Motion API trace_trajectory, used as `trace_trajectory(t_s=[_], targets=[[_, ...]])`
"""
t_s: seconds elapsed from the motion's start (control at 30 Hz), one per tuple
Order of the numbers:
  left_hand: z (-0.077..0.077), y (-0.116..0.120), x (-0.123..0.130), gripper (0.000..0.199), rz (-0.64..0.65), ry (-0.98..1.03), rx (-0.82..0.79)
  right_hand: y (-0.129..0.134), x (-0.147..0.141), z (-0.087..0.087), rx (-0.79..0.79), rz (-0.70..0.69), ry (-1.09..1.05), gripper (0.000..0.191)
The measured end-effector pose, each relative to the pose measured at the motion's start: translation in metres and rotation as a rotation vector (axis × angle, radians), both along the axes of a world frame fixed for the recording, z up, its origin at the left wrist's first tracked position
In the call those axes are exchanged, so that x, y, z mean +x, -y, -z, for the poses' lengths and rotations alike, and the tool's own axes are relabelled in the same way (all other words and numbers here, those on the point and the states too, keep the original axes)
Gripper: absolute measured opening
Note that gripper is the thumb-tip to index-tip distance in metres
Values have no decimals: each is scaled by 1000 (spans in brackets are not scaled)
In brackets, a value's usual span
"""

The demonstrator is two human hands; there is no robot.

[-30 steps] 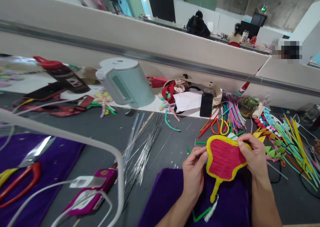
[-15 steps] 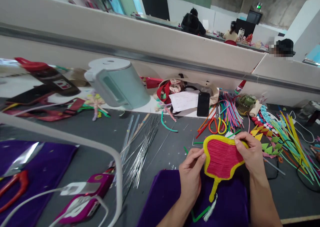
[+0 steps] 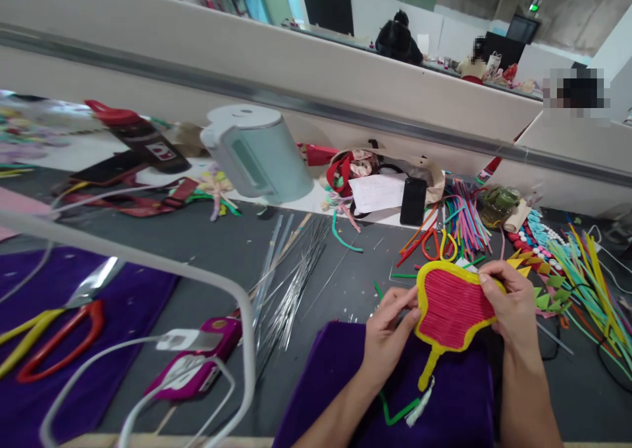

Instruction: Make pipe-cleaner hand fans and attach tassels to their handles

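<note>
A red, ribbed fan with a yellow fuzzy border and yellow handle is held up over a folded purple cloth. My left hand pinches its left edge between thumb and fingers. At the upper right edge, my right hand grips the yellow border, fingers closed. A white tassel hangs by the handle's lower end. Below it, a bent green stem lies on the purple cloth.
Silver wires lie left of the hands. Behind are a kettle, black phone, scissors and coloured stems. Large scissors and a magenta device with white cables lie left. People sit beyond the partition.
The view has shifted left, so the table items appear farther right and more of the large scissors shows. Both hands keep hold of the fan.
</note>
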State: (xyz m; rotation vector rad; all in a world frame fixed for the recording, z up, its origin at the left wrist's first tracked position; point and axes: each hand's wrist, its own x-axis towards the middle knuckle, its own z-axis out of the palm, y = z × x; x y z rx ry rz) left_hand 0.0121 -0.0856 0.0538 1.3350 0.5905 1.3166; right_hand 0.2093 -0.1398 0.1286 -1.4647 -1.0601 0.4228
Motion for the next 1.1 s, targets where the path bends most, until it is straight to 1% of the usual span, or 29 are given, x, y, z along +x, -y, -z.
trace_trajectory(t_s=[0.1,0.17,0.23,0.3,0.43,0.53,0.6,0.7,0.77,0.83,0.93,1.1], targets=[[1,-1,0,33,-39,4,-7,-1,0,1,11,10,-5,11],[2,-1,0,27,-65,12,-15,-1,-1,1,11,17,2,11],[2,-2,0,23,-72,2,12,-2,-1,0,4,20,11,11],[3,-3,-2,27,-52,-23,75,-2,-2,-2,-2,24,19,11],[4,-10,-9,43,32,-53,231,0,-2,-3,1,30,12,9],[3,-16,-13,43,69,-99,316,0,-2,-3,-3,27,8,9],[1,-19,-16,40,61,-132,353,0,-2,-4,0,28,15,9],[-2,-19,-17,39,69,-158,381,0,-2,-4,1,34,30,10],[-3,-17,-17,44,86,-170,387,0,-1,-4,-4,37,36,11],[-3,-14,-16,49,77,-198,390,0,0,-3,-4,38,37,11],[-5,-11,-16,47,45,-245,408,1,1,-2,2,38,39,9],[-10,-12,-21,47,75,-274,438,1,1,-2,3,33,37,9]])
